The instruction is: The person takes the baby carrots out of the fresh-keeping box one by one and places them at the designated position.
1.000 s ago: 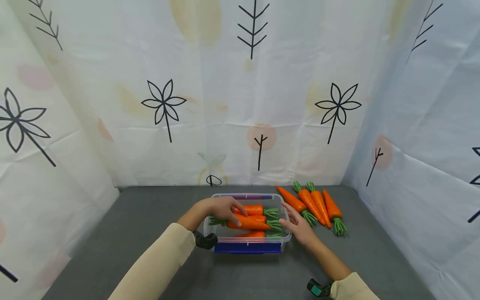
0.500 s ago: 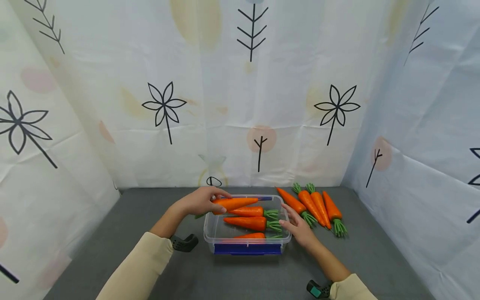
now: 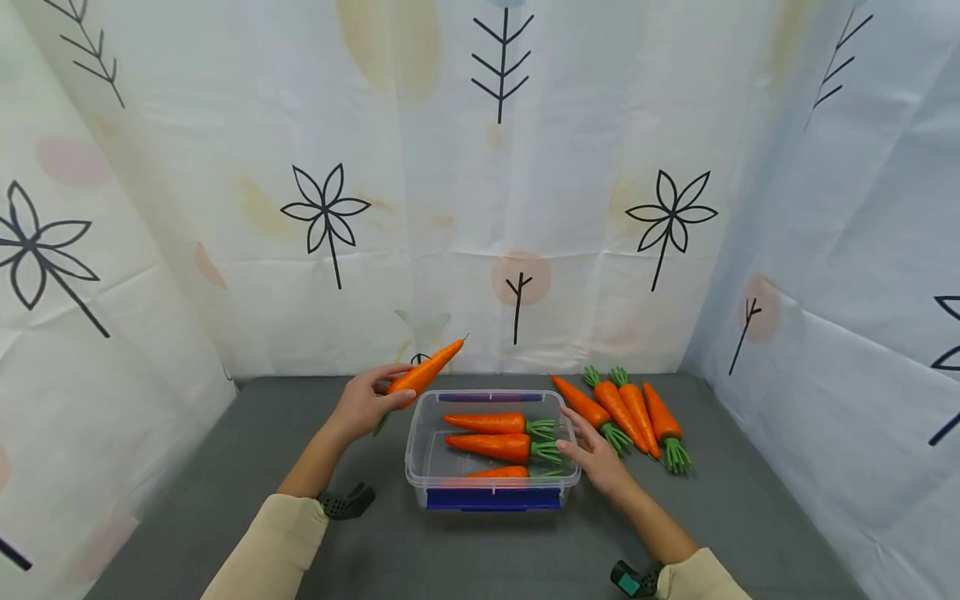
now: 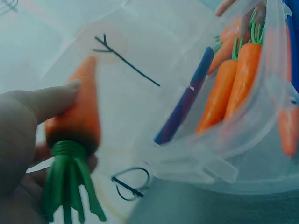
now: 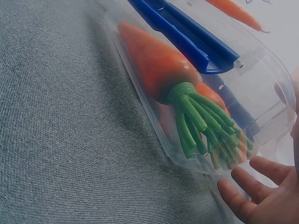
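Observation:
A carrot (image 3: pixel 426 372) is pinched between the thumb and fingers of my left hand (image 3: pixel 362 408), raised above the left back corner of a clear plastic box (image 3: pixel 414 454). Its tip points up to the right, and the green top (image 4: pixel 70 182) hangs down by the palm. Inside the box lie three carrots: a back one (image 3: pixel 486 423), a middle one (image 3: pixel 489 447) and a front one (image 3: pixel 499 472) partly hidden by the wall. My right hand (image 3: pixel 597 462) rests against the box's right side, fingers extended along the wall (image 5: pixel 254 186) and thumb near the rim.
Several more carrots (image 3: pixel 618 412) lie on the grey table (image 3: pixel 322 442) to the right, behind my right hand. Blue latches (image 3: pixel 492 498) run along the box's front and back. A patterned white cloth (image 3: pixel 450 208) encloses the table at the back and sides.
My left hand has lifted a carrot out of the box, moving left and up and tilting its tip upward. The right hand has stayed at the box's right side.

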Available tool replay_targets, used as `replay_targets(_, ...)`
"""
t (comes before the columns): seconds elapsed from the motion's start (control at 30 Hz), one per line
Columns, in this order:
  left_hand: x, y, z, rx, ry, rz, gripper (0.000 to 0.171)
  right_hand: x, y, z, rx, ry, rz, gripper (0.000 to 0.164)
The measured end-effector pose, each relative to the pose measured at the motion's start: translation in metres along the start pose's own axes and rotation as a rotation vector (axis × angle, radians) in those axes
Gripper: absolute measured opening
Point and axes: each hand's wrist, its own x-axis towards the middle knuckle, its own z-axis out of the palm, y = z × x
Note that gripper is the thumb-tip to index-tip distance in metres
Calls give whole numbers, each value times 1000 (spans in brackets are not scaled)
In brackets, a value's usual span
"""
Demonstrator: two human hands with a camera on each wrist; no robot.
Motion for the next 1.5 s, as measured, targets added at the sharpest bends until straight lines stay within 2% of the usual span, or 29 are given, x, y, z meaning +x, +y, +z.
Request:
replay_targets(0.13,-4,-15,3,-24,129,-27,51,0,-1,1,2,9,12,60)
replay_targets(0.3,-9,-36,8,-24,233,-100,52,0,-2,2,11,21,28,59)
replay_targets(0.57,-17,-75,14,5,272,-212,48,0,-2,6,12,30,41,59)
replay_targets(0.73,-20,-95,15,77,294,-261,47,1,0,7,3,43,44,58)
replay_targets(0.87,-21,-105,16,138,291,-291,48,0,-2,8,-14,56,48,58)
replay_targets(1.13,-14,-110,16,242,219,-336,51,-13,-41,7,-1,26,45,58)
replay_targets(1.5,-9,-106,19,276,138,-365,53,-12,-41,6,-5,39,53,57)
